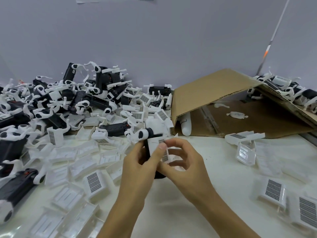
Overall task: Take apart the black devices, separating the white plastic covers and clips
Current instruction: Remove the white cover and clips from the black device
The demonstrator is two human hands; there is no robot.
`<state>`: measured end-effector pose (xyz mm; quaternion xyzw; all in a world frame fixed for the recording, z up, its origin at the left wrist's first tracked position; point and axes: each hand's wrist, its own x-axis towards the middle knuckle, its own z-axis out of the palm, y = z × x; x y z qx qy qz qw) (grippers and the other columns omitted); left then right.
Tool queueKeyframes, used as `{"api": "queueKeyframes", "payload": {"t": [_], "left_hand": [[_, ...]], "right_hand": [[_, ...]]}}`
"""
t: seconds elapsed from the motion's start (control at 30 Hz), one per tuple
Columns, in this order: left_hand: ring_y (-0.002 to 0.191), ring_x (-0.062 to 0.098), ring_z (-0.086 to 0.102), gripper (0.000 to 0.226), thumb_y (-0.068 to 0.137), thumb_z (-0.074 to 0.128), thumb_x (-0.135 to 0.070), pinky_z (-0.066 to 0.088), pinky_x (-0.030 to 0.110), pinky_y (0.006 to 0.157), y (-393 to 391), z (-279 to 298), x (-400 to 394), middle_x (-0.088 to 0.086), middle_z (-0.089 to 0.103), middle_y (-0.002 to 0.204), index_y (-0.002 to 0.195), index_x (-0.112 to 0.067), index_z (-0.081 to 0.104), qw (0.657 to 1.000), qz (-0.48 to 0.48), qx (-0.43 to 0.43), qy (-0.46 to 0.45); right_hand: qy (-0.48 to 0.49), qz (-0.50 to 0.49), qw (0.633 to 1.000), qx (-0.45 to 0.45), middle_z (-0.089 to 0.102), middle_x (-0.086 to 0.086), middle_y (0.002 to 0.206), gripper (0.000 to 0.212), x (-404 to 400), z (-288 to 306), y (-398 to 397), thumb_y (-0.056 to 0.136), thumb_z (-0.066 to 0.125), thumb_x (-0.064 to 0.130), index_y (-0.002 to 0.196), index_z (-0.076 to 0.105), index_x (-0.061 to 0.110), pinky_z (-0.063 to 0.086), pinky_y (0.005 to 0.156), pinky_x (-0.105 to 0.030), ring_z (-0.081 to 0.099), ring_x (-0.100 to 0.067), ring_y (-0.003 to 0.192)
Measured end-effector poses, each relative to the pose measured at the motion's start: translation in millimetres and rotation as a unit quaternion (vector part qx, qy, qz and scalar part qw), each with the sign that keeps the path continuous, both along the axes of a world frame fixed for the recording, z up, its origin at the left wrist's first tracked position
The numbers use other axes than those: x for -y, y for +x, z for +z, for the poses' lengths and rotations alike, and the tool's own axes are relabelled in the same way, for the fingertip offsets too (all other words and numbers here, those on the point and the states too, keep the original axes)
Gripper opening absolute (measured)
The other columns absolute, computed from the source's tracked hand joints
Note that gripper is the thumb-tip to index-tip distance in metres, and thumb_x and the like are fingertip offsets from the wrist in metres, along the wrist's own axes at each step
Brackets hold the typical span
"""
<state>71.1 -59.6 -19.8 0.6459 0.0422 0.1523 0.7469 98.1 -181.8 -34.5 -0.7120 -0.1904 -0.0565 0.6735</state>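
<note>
Both hands (164, 162) grip one black device (151, 133) — upright, long axis pointing away.

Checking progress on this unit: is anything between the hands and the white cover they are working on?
Nothing visible: the left hand grips the black device, and the right hand already pinches its white cover.

black device (151, 133); upright, mid-air | white cover (157, 145); attached, barcoded
</note>
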Motion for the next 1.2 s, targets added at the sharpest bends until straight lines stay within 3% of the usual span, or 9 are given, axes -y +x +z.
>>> {"api": "queueKeyframes", "payload": {"t": [0.1, 0.2, 0.4, 0.67, 0.8, 0.87, 0.97, 1.13, 1.2], "left_hand": [[0.098, 0.021, 0.074, 0.029, 0.076, 0.074, -0.038, 0.06, 0.038, 0.079, 2, 2, -6, 0.003, 0.078, 0.103, 0.101, -0.024, 0.079, 1.0, -0.003, 0.0, -0.027], [0.098, 0.027, 0.075, 0.028, 0.076, 0.075, -0.028, 0.054, 0.052, 0.095, 2, 4, -6, 0.009, 0.078, 0.102, 0.1, -0.016, 0.08, 0.998, -0.026, 0.01, -0.058], [0.096, 0.028, 0.075, 0.025, 0.078, 0.073, -0.023, 0.062, 0.039, 0.082, 2, 2, -5, 0.011, 0.078, 0.1, 0.1, -0.015, 0.081, 0.998, -0.02, 0.024, -0.057], [0.101, 0.03, 0.073, 0.033, 0.077, 0.073, -0.025, 0.055, 0.055, 0.095, 1, 3, -3, 0.012, 0.077, 0.104, 0.107, -0.013, 0.079, 0.997, -0.029, -0.005, -0.07], [0.106, 0.029, 0.072, 0.036, 0.082, 0.068, -0.022, 0.061, 0.042, 0.083, 2, 6, -8, 0.015, 0.075, 0.113, 0.114, -0.008, 0.075, 0.988, -0.083, -0.009, -0.134], [0.111, 0.032, 0.069, 0.041, 0.085, 0.065, -0.024, 0.06, 0.035, 0.08, 2, 6, -9, 0.019, 0.072, 0.118, 0.12, -0.003, 0.071, 0.979, -0.108, -0.015, -0.172], [0.115, 0.028, 0.068, 0.035, 0.09, 0.067, -0.024, 0.057, 0.028, 0.084, 2, 6, -17, 0.016, 0.072, 0.122, 0.121, -0.008, 0.072, 0.982, -0.14, 0.013, -0.129], [0.119, 0.016, 0.066, 0.031, 0.085, 0.075, -0.031, 0.049, 0.03, 0.099, 1, 6, -28, 0.002, 0.074, 0.12, 0.115, -0.025, 0.077, 0.988, -0.142, 0.056, -0.029], [0.117, 0.017, 0.067, 0.029, 0.08, 0.073, -0.021, 0.047, 0.038, 0.104, 2, 3, -20, 0.003, 0.076, 0.116, 0.109, -0.025, 0.079, 0.991, -0.122, 0.049, -0.029]], "right_hand": [[0.09, 0.01, 0.993, -0.071, 0.073, 0.014, 0.106, 0.032, -1, 1, 2, 0.078, 0.071, 0.036, 0.109, 0.068, 0.029, 0.056, 0.082, -0.02, 0.068, -0.007, 0.105], [0.088, 0.015, 0.986, -0.141, 0.077, 0.006, 0.097, 0.041, 0, 4, 3, 0.082, 0.068, 0.063, 0.099, 0.077, 0.026, 0.059, 0.082, -0.025, 0.073, -0.012, 0.096], [0.022, -0.049, 0.997, -0.057, 0.075, 0.0, 0.082, 0.053, -4, 0, 0, 0.084, 0.051, 0.059, 0.084, 0.076, 0.012, 0.061, 0.075, -0.033, 0.073, -0.014, 0.083], [0.041, -0.061, 0.997, -0.02, 0.073, 0.006, 0.082, 0.027, -4, 1, -1, 0.085, 0.057, 0.05, 0.073, 0.077, 0.035, 0.06, 0.073, -0.025, 0.072, -0.011, 0.086], [0.044, -0.024, 0.998, -0.03, 0.075, 0.012, 0.094, 0.024, -4, 5, -4, 0.081, 0.059, 0.053, 0.094, 0.074, 0.038, 0.058, 0.081, -0.024, 0.07, -0.006, 0.095], [0.015, -0.033, 0.999, 0.006, 0.073, 0.014, 0.098, 0.023, -4, 9, -7, 0.079, 0.062, 0.055, 0.099, 0.069, 0.046, 0.055, 0.081, -0.019, 0.069, -0.007, 0.098], [-0.011, -0.062, 0.994, 0.092, 0.07, 0.014, 0.096, 0.018, 0, 16, -13, 0.085, 0.067, 0.048, 0.102, 0.066, 0.053, 0.054, 0.076, -0.014, 0.067, -0.009, 0.098], [-0.088, -0.118, 0.971, 0.189, 0.067, 0.018, 0.106, 0.04, 11, 27, -18, 0.081, 0.081, 0.032, 0.117, 0.067, 0.04, 0.053, 0.079, -0.013, 0.064, -0.002, 0.102], [-0.181, -0.194, 0.927, 0.266, 0.068, 0.007, 0.113, 0.051, 14, 27, -15, 0.074, 0.089, 0.014, 0.12, 0.07, 0.022, 0.054, 0.088, -0.029, 0.063, -0.007, 0.104]]}}
